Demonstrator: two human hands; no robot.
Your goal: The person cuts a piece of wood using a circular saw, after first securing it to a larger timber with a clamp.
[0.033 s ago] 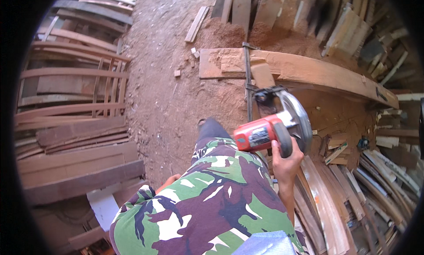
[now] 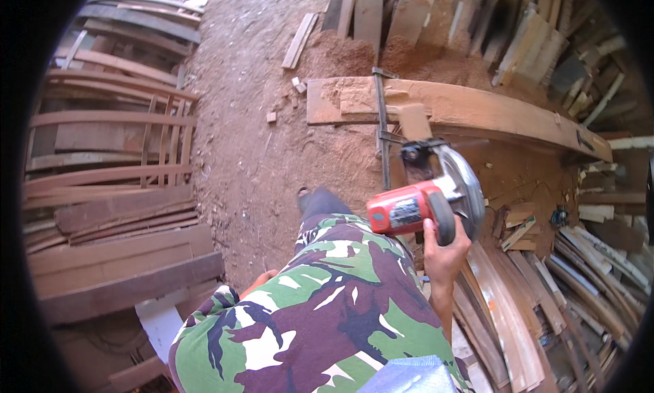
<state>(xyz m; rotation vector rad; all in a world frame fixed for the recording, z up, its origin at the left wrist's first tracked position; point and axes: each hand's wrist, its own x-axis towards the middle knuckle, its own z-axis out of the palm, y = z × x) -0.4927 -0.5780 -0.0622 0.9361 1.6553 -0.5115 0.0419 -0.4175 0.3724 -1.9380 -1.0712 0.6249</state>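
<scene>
My right hand is wrapped round the black rear handle of a red circular saw, whose silver blade guard faces right. The saw is at the near side of a long, thick wooden beam dusted with sawdust. A small pale wood block lies at the beam's near edge, just beyond the saw's front. Across the beam's left part runs a dark metal bar clamp. My left hand shows only in part beside my camouflage-patterned clothing; its fingers are mostly hidden.
Stacked boards and slatted wooden frames line the left side. More planks lie at the lower right, and upright boards stand behind the beam. Small offcuts and reddish sawdust are scattered on the ground.
The circular saw in my right hand has shifted slightly to the right. The small block looks slightly turned and moved right. The left hand stays nearly in place.
</scene>
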